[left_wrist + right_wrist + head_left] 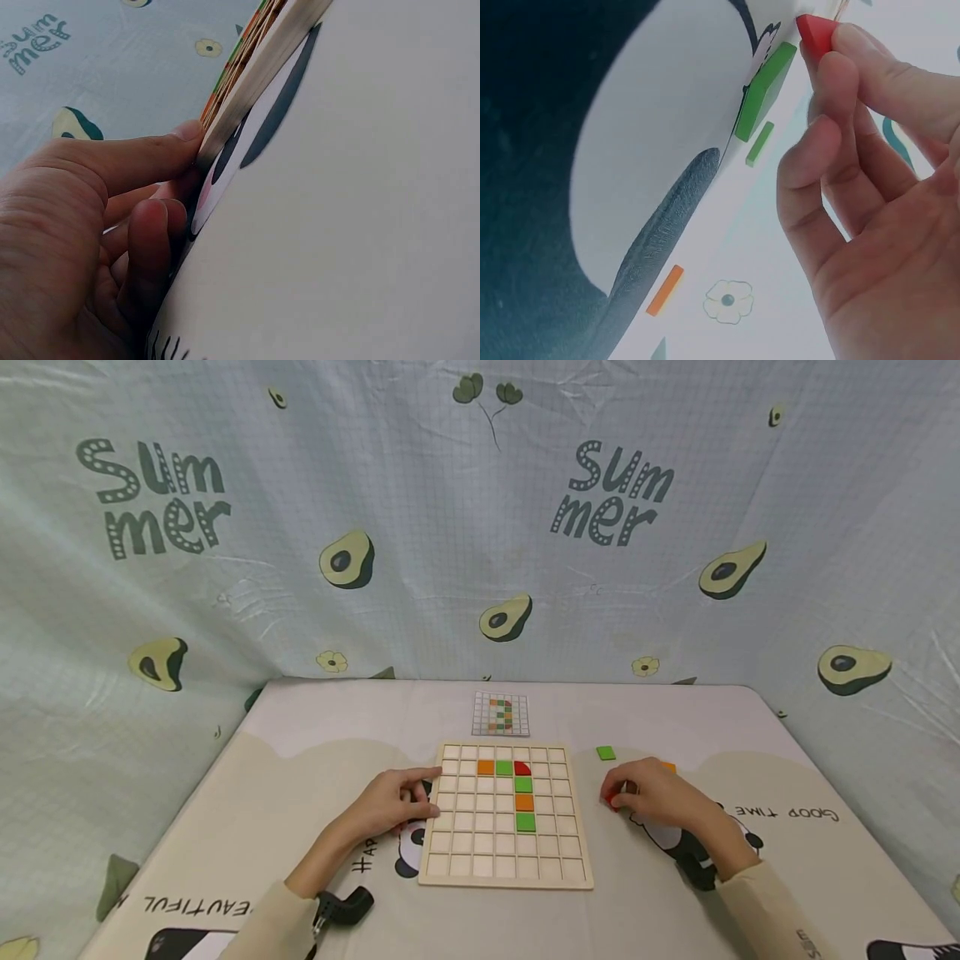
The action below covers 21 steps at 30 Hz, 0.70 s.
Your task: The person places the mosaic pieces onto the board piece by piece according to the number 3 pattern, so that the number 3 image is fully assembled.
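A pale wooden grid board [506, 883] lies on the table between the hands. Its squares hold orange tiles [486, 767], green tiles [526, 822] and a red round-edged piece [522, 768]. My left hand [386, 802] touches the board's left edge with thumb and forefinger spread along it; the left wrist view shows the other fingers loosely bent beside the wooden rim [277, 49]. To the right of the board, my right hand [648, 789] pinches a red piece [819, 33] between thumb and fingertips, low over the table. The fingers cover part of that piece.
Behind the board lies a printed pattern card [478, 728]. A loose green tile [606, 752] is beyond the right hand, with an orange tile [667, 767] partly hidden by it. Another green piece [766, 90] appears in the right wrist view. A patterned curtain [420, 485] hangs behind the table.
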Available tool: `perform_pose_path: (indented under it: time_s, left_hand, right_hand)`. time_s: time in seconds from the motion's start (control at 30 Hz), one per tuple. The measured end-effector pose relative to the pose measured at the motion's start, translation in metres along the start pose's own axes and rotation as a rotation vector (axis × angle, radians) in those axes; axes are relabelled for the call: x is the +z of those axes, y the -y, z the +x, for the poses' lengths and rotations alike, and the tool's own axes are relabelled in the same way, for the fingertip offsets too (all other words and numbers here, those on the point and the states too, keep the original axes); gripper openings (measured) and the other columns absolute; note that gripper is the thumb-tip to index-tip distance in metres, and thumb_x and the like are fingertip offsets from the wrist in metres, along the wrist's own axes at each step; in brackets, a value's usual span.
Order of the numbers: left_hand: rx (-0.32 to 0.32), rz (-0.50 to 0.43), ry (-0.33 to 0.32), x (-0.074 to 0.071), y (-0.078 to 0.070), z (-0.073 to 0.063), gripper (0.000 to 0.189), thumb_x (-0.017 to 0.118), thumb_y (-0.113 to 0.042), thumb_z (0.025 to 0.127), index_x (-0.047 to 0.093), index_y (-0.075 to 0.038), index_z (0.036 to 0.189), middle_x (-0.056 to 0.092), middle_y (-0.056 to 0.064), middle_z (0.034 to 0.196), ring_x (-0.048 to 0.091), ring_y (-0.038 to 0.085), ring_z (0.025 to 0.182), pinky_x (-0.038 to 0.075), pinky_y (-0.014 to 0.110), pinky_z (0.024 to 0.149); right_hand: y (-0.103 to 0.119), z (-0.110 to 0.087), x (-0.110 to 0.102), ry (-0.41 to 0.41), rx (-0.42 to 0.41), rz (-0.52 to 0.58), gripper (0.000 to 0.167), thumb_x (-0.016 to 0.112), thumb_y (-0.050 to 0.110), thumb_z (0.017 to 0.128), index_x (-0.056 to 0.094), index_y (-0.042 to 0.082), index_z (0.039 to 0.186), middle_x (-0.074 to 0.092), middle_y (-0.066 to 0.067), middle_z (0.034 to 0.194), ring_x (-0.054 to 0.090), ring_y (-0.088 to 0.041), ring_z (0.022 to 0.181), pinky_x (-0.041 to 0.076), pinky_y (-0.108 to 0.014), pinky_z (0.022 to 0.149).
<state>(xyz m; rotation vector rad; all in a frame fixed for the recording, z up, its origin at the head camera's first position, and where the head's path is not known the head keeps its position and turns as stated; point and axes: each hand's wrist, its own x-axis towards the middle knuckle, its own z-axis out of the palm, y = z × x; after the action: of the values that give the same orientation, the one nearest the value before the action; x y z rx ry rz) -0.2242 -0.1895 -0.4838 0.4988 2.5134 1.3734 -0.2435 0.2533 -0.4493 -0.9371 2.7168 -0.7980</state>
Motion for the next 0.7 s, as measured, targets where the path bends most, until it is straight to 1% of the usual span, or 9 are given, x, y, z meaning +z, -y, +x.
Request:
perform_pose_path:
  time_s: [0.07,0.13,0.23,0.33,0.37,0.5,0.57,0.7]
  left_hand:
    - [-0.005,0.001,-0.002,0.0001,-0.0004,0.0004,0.066,0.08,-0.021,0.09,0.056,-0.004,0.149,0.066,-0.002,0.079,0.045,0.006,0.046,0.042,0.024,0.041]
    - [-0.005,-0.001,0.001,0.0001,-0.0008,0.0003,0.065,0.08,-0.021,0.091,0.055,-0.004,0.149,0.066,-0.001,0.079,0.045,0.007,0.046,0.042,0.024,0.041]
    - [-0.002,-0.006,0.004,0.0004,-0.0006,0.0001,0.065,0.08,-0.021,0.091,0.055,-0.003,0.149,0.066,-0.001,0.08,0.045,0.007,0.046,0.042,0.025,0.041]
    - [-0.004,-0.011,0.005,0.0006,-0.0001,-0.0002,0.065,0.08,-0.021,0.091,0.055,-0.003,0.149,0.066,-0.001,0.08,0.045,0.007,0.046,0.043,0.025,0.041]
    - [-0.004,-0.01,0.006,0.0006,0.0,-0.0002,0.065,0.08,-0.021,0.091,0.055,-0.003,0.149,0.066,-0.001,0.08,0.045,0.007,0.046,0.043,0.025,0.041]
    - [-0.005,-0.004,0.004,0.0002,-0.0006,0.0002,0.065,0.08,-0.021,0.091,0.055,-0.003,0.149,0.066,-0.001,0.079,0.045,0.006,0.046,0.042,0.024,0.042]
    - [-0.001,0.0,0.003,-0.0001,-0.0009,0.0002,0.065,0.08,-0.021,0.091,0.055,-0.003,0.149,0.066,-0.001,0.079,0.045,0.007,0.046,0.042,0.024,0.041]
    - [-0.001,-0.001,-0.002,-0.0003,-0.0009,0.0005,0.066,0.08,-0.022,0.091,0.055,-0.002,0.148,0.066,-0.001,0.08,0.045,0.006,0.046,0.042,0.024,0.041]
  right_hand:
    - [0.0009,0.0,-0.0004,-0.011,0.003,0.001,0.015,0.073,0.001,0.092,0.076,0.015,0.097,0.071,0.008,0.088,0.063,-0.001,0.075,0.053,-0.022,0.066]
    - [0.0019,0.0008,0.0,-0.026,-0.013,-0.011,0.014,0.074,0.002,0.092,0.076,0.014,0.099,0.072,0.009,0.089,0.063,0.0,0.076,0.053,-0.022,0.067]
    - [0.003,0.0026,0.0016,-0.04,-0.021,-0.015,0.011,0.075,0.004,0.092,0.076,0.013,0.097,0.073,0.01,0.086,0.065,0.0,0.076,0.053,-0.021,0.068]
    - [0.0044,0.0043,0.0029,-0.035,-0.009,-0.013,0.008,0.076,0.006,0.092,0.075,0.013,0.095,0.073,0.01,0.085,0.065,0.0,0.077,0.053,-0.021,0.069]
    - [0.005,0.0045,0.0032,-0.034,0.009,-0.016,0.008,0.077,0.007,0.091,0.075,0.014,0.095,0.072,0.01,0.085,0.064,0.0,0.077,0.053,-0.021,0.069]
    - [0.0066,0.0041,0.0037,-0.03,0.054,-0.051,0.015,0.082,0.008,0.086,0.076,0.014,0.098,0.07,0.009,0.091,0.059,-0.001,0.078,0.052,-0.021,0.067]
    - [0.0064,0.0038,0.0042,-0.027,0.064,-0.072,0.02,0.084,0.006,0.083,0.077,0.014,0.099,0.069,0.008,0.093,0.058,-0.003,0.079,0.052,-0.021,0.067]
    - [0.0056,0.0043,0.0046,-0.019,0.044,-0.11,0.022,0.084,0.004,0.082,0.078,0.014,0.1,0.069,0.006,0.095,0.058,-0.005,0.078,0.052,-0.022,0.068]
